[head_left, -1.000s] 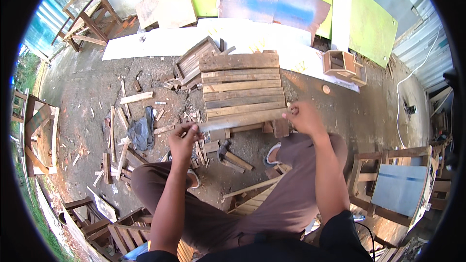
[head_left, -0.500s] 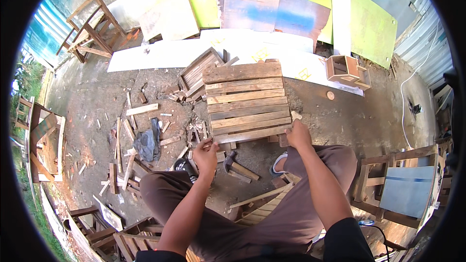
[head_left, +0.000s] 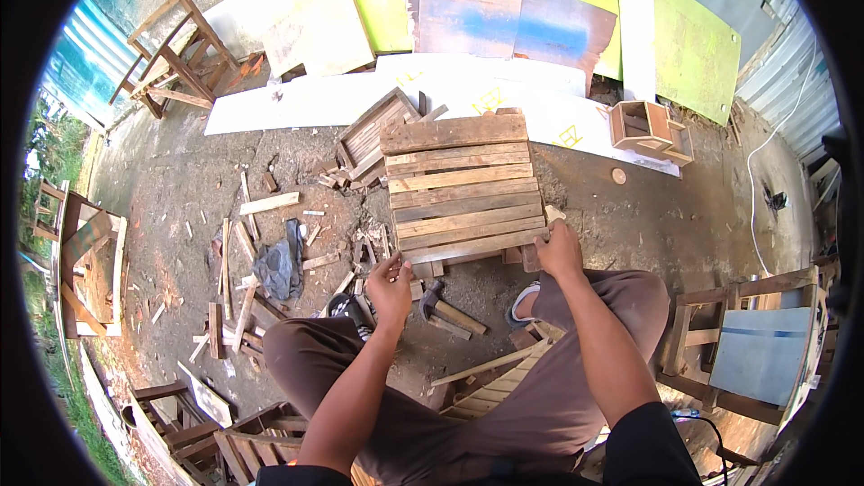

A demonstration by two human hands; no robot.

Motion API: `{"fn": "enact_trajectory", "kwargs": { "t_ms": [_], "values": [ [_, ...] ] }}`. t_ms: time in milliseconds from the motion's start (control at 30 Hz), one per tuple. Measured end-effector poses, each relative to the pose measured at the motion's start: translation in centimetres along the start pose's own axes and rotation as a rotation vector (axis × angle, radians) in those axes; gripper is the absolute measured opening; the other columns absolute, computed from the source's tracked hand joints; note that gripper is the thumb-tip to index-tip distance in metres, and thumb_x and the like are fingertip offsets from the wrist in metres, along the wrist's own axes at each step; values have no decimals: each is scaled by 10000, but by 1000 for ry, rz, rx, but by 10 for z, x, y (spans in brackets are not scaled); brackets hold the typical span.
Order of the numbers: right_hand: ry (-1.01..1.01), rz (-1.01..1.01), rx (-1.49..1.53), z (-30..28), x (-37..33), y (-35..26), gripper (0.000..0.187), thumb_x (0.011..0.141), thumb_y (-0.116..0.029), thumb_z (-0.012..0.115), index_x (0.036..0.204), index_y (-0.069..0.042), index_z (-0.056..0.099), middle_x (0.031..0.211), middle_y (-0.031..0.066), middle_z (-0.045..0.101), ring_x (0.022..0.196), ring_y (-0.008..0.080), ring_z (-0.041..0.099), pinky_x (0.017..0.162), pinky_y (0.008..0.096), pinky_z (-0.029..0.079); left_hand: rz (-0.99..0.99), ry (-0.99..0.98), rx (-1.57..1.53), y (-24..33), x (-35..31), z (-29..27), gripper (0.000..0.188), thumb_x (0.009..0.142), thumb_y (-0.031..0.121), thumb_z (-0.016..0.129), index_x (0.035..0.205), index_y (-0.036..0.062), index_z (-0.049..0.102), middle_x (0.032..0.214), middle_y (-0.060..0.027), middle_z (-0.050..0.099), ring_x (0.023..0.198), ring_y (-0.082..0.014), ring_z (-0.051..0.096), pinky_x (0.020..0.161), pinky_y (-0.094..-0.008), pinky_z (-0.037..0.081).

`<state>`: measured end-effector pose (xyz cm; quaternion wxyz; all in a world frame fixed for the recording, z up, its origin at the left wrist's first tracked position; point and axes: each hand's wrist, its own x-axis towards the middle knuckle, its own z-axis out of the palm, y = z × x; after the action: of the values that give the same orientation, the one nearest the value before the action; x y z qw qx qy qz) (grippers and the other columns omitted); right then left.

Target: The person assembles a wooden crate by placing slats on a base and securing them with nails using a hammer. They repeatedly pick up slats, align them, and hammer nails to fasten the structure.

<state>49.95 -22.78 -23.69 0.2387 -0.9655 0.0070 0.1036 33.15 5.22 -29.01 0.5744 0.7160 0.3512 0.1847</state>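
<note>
Since a second ago, the narrow pale-brown wooden slat (head_left: 472,247) has come down to the near edge of the brown slatted wooden panel (head_left: 459,178). In the head view, the right hand's (head_left: 560,250) fingers grip its right end; the left hand's (head_left: 389,292) bend at its left end, their grip unclear. A wooden-handled claw hammer (head_left: 459,315) lies nearer than the panel, a crumpled grey plastic bag (head_left: 281,263) left of it.

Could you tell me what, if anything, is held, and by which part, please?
A long, brown wooden slat, by both ends: left hand at left, right hand at right.
</note>
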Motion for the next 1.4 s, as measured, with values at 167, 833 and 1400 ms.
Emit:
{"fn": "enact_trajectory", "kwargs": {
  "t_ms": [167, 833, 1400],
  "values": [
    [5, -12, 5, 1, 0, -1, 424, 861, -188, 825, 1170, 32, 637, 1171, 260, 676, 1146, 439, 640, 974, 493, 516, -48, -47, -80, 2, 0, -6, 296, 976, 53, 728, 1230, -97, 713, 1018, -142, 716, 847, -200, 765, 712, -308, 627],
    [-31, 38, 0, 4, 5, 9, 354, 882, -149, 776, 1182, -13, 648, 1234, 212, 672, 1170, 427, 647, 962, 511, 540, -70, -27, -75, 10, 0, -5, 305, 1000, 117, 707, 1221, -94, 720, 892, -105, 750, 771, -147, 729, 705, -285, 587],
    [58, 54, 114, 9, 8, 15, 197, 876, -64, 663, 1047, -60, 761, 1049, 195, 761, 1029, 397, 721, 878, 493, 574, -133, 33, -117, 7, 5, -5, 275, 1005, 90, 698, 1198, -104, 722, 892, -125, 754, 776, -154, 723, 728, -295, 596]
  ]
}}
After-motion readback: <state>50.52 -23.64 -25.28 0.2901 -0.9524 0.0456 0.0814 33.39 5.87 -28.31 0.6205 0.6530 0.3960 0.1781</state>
